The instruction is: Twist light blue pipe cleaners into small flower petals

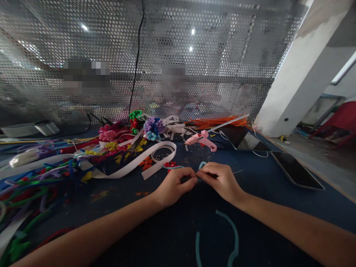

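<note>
**Two hands pinch a teal wire**

A big gray screen (194, 66) full of holes stands at the far side. In front of it lies the blue bench (278, 193). On the left sits a big heap of fuzzy wires (36, 178) in many colors. A long white ribbon (133, 165) curls out from the heap. Far back are orange sticks (219, 121). On the right lie two dark phones (296, 170). A pink glue gun (200, 139) rests near the middle.

The left hand (174, 187) and the right hand (221, 181) meet in the middle. Both sets of fingers are closed tight on a teal wire (201, 165). The wire runs left to right between them, with a small loop sticking up. Both hands are just as close to it. A second teal wire (232, 231) lies bent on the near bench, apart from the hands.
</note>
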A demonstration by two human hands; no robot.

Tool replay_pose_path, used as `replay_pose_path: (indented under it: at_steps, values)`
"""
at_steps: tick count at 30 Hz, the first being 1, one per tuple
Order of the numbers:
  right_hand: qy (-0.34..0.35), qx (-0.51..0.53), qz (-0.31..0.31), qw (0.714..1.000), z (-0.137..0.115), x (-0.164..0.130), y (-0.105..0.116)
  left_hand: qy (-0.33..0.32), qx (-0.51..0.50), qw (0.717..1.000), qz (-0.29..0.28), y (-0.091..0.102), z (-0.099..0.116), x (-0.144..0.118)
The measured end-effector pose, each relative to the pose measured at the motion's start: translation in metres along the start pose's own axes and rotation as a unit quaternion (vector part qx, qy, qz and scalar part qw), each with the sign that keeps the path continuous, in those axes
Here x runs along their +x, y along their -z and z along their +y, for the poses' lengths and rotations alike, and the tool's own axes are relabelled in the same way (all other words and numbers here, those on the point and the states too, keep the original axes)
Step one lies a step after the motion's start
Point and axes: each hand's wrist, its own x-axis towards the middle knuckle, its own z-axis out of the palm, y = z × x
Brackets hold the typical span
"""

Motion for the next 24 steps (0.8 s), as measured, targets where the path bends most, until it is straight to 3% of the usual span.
replay_pose_path:
  at_steps: [6, 13, 24]
  values:
    - [0.067, -0.043, -0.055, 0.995, -0.003, -0.0017, 0.0, 0.012, -0.023, 0.999, 0.036, 0.0019, -0.0009, 0.0012]
    - [0.104, -0.059, -0.034, 0.992, 0.0053, -0.0015, 0.0009, 0.013, -0.025, 0.999, 0.029, 0.0009, 0.0016, 0.0008]
    - [0.078, 0.016, -0.044, 0.996, 0.0002, 0.0005, 0.0025, 0.016, -0.076, 0.997, 0.023, 0.0051, 0.0027, 0.003]
